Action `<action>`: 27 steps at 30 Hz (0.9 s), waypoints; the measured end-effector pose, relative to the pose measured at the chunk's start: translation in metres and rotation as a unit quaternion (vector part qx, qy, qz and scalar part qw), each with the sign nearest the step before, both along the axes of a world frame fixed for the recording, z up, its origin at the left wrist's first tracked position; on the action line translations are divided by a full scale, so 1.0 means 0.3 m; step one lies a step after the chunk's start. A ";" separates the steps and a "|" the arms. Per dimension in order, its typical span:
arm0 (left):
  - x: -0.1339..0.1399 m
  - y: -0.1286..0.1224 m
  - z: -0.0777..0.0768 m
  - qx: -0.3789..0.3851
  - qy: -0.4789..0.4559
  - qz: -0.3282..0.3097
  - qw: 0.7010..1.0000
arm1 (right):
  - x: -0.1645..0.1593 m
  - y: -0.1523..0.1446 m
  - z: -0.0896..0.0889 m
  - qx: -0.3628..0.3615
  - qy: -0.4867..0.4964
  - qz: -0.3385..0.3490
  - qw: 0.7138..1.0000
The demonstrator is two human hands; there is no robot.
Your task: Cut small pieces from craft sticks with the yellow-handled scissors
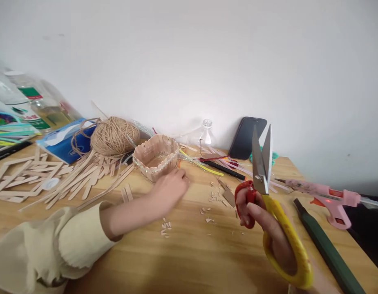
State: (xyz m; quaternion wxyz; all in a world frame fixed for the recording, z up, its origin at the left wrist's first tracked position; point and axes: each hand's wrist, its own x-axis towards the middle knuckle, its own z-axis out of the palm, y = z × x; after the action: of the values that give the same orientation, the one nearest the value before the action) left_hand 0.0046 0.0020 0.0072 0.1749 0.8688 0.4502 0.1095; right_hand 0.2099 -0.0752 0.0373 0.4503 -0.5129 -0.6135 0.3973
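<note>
My right hand (253, 208) grips a pair of scissors (276, 216) with one red and one yellow handle loop. Their blades point up and stand slightly apart. Beside the front wall of a small basket (156, 157), my left hand (173, 188) rests low over the table with its fingers curled closed. Whatever those fingers may hold is hidden. The basket seems built of pale wooden pieces, with a scalloped rim and a silvery strand around it. Small wood clippings (166, 226) lie in front of my left hand, and more scraps (216, 194) lie between the hands.
Wooden sticks (87, 179) and a ball of twine (115, 136) cover the left side. Bottles (50, 112) stand behind them. At the back are a phone (247, 136), a clear bottle piece (207, 134) and a black pen (222, 169). A pink glue gun (332, 198) and dark green tool (326, 245) lie right.
</note>
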 end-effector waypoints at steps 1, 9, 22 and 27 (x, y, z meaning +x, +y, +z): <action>-0.002 -0.001 -0.007 0.001 0.002 0.006 1.000 | -0.001 0.001 -0.002 0.004 -0.005 0.001 1.000; -0.029 -0.033 -0.008 -0.003 -0.006 -0.003 1.000 | 0.004 0.016 -0.049 -0.053 -0.035 -0.053 0.997; 0.031 -0.083 0.053 -0.349 -0.416 0.101 0.833 | -0.052 0.007 -0.001 -0.108 -0.064 -0.020 0.992; 0.031 -0.071 0.065 -0.385 -0.471 0.138 0.782 | -0.043 0.021 -0.002 -0.108 -0.114 0.018 0.987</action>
State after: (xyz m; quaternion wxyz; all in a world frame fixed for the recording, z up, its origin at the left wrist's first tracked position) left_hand 0.0140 -0.0193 0.0266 0.6680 0.4979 0.4314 0.3461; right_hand 0.1972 -0.0689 0.0368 0.3125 -0.5892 -0.6233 0.4082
